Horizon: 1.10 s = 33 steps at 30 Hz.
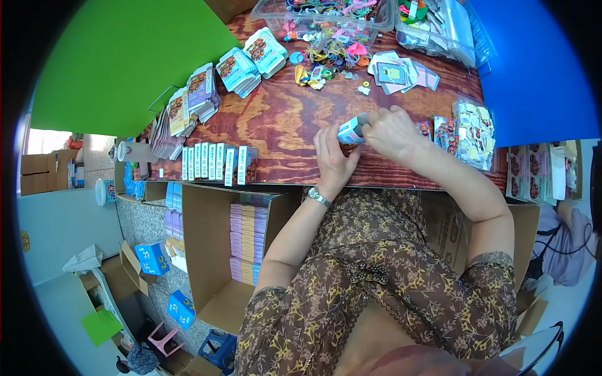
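My left hand [332, 155], with a watch on its wrist, is wrapped round a small white-and-blue carton [348, 130] above the wooden table. My right hand [395, 133] is closed at the carton's open, grey-lined end. Its fingertips are bent in there, and what they pinch is hidden. To the left, several filled cartons [210, 163] stand in a row along the table's front edge. Flattened cartons [238, 72] lie in stacks behind them. Small red packets [444, 133] and a clear tray of pale packets [475, 136] are right of my right hand.
Colourful trinkets [338, 53] are heaped at the back, before a clear plastic bin [326, 25]. Picture cards [394, 74] lie nearby. Green [125, 62] and blue [539, 75] panels flank the table [282, 113]. A cardboard box [210, 250] with stacked cartons stands below its front edge.
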### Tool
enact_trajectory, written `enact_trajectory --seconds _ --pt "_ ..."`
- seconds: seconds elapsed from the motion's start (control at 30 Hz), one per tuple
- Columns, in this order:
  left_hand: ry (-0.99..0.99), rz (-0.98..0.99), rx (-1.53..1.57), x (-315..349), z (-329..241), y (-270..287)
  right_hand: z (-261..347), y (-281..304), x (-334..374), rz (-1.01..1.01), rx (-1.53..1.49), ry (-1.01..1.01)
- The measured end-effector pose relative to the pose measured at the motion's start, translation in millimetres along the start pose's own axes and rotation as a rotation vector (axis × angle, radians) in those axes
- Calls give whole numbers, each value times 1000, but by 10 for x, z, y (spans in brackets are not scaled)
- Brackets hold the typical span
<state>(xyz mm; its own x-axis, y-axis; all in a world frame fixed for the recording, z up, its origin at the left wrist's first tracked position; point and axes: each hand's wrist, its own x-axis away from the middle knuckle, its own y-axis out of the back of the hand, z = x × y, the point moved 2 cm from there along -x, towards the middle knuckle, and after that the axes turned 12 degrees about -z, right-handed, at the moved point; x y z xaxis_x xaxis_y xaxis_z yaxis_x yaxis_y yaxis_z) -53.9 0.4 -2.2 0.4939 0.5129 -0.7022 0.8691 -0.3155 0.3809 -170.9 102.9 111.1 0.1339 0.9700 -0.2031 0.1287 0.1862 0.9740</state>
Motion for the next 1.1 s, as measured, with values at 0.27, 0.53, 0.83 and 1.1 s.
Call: enact_trajectory --seconds 0.27,0.53,0.83,1.1 --pt "-2 89 8 17 -15 11 -25 -260 81 9 28 136" --pt "58 73 79 -68 -46 -28 -130 -56 92 -51 -75 68" --pt "119 172 56 82 37 18 38 -289 179 -67 -134 96" --pt "159 223 38 18 82 -54 -1332 -83 1640 -389 -6 -646"
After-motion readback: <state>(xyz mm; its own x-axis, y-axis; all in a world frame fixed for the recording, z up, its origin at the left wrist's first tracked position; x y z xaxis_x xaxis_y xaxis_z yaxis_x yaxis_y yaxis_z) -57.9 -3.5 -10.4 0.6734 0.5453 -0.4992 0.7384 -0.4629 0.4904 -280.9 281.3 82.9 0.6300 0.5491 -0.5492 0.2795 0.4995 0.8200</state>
